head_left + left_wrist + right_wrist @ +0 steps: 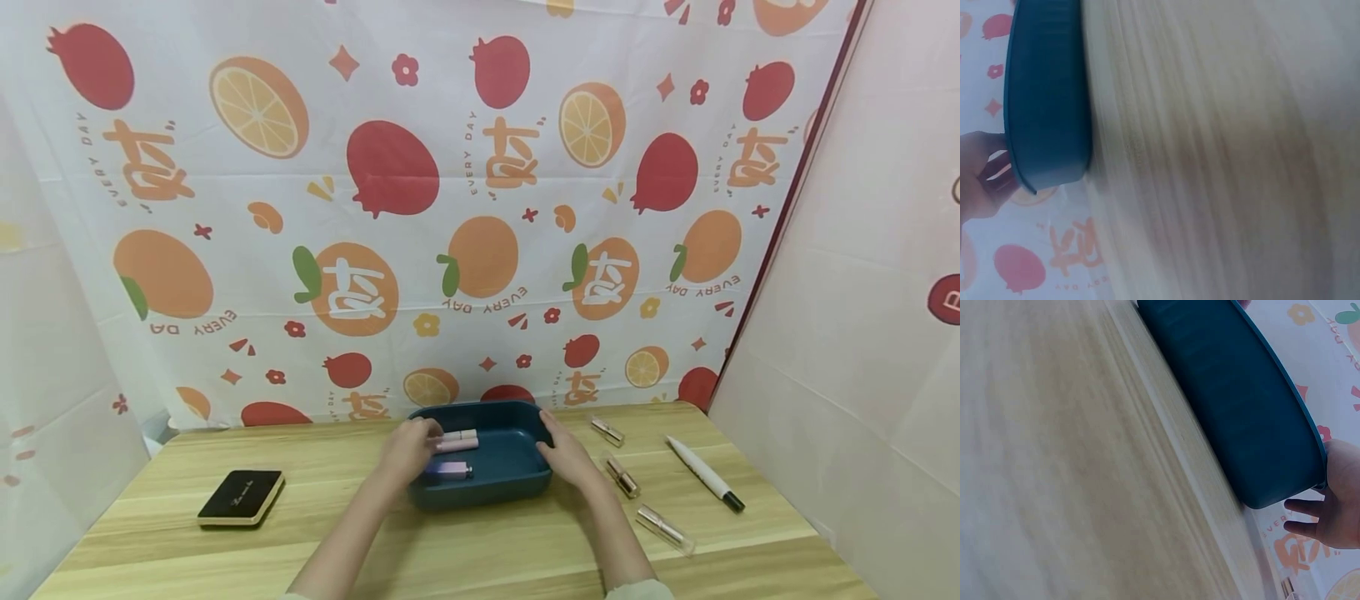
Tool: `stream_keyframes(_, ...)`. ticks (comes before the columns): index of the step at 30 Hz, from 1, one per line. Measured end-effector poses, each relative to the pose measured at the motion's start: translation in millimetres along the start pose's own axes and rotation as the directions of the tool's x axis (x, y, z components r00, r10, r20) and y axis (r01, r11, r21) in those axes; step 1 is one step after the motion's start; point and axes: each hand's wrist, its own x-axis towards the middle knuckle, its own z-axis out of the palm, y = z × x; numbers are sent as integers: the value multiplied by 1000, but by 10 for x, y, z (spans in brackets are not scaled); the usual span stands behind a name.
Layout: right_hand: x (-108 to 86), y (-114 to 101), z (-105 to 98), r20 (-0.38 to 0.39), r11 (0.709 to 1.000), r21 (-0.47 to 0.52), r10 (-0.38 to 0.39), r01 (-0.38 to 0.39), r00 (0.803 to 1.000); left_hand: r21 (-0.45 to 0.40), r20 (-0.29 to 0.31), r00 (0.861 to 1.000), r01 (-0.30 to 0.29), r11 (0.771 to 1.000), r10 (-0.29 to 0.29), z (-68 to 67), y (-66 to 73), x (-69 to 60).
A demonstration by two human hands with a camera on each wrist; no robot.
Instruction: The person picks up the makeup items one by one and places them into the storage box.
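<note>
At far left, lying flat on wooden table [480, 558], a black compact case [238, 497]. Next, at left end of dark teal tray [483, 497], left hand [407, 452], with fingertips over the rim and close to the tubes inside. In left wrist view, small gaps between fingers; cannot tell if pinching a tube or only resting on the rim.

In the middle, near the back of the table, the tray itself. Probably hard plastic: stiff, light, smooth and so a little slippery, not easily broken. Best to hold by both short ends, keeping it level because of loose contents: whitish tube [467, 434], pale pink tube [457, 445] and purple tube [450, 471], likely to roll at any tilt.

At right end, right hand [572, 458], holding the end wall between thumb and fingers, with two fingers spread apart outside in right wrist view.

About edges and room: at left, wide bare wood between compact case and tray, good for sliding. Behind, just beside the tray, fruit-print cloth [480, 342], so very little space. In front, bare wood between the forearms. To the right, only a narrow gap before three lipsticks [621, 477], then white pen [705, 472] near the table's right edge.
</note>
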Motion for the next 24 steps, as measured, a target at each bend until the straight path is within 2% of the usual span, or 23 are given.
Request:
stream_keyframes(6, -1, 2, 1, 2, 1000, -2, 6, -6, 1000, -50, -56, 998, 5, 999, -8, -69, 3, -16)
stream_keyframes(10, -7, -4, -2, 0, 1000, -3, 5, -5, 1000, -71, -71, 997, 25, 997, -30, -145, 5, -26)
stream_keyframes(15, -5, 1, 2, -3, 1000, -9, 2, -2, 1000, -77, -89, 992, 81, 994, -87, -268, 19, -49)
stream_keyframes(24, 4, 10, 12, 0, 1000, -15, 11, -11, 1000, -110, -126, 973, 182, 977, -195, -469, -37, -131)
